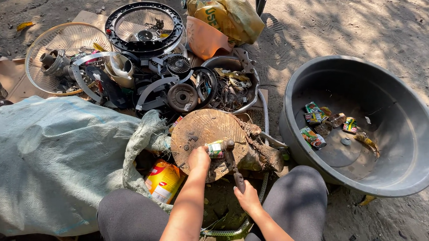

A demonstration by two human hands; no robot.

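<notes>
**Can held on the block under a hammer**

At the left, a pale woven sack [47,161] is seen lying open, a yellow packet [163,180] showing at its mouth. On the round wooden block [203,130] a small tin can [216,150] is pinned by the left hand [199,159], fingers closed against it. A hammer [230,158] is gripped by its handle in the right hand [247,197], its head resting on the can. Flattened cans [314,136] lie in the grey basin [414,169] at right. Fingers could be struck, since they lie just beside the hammer head; the can could also roll off the block.
</notes>
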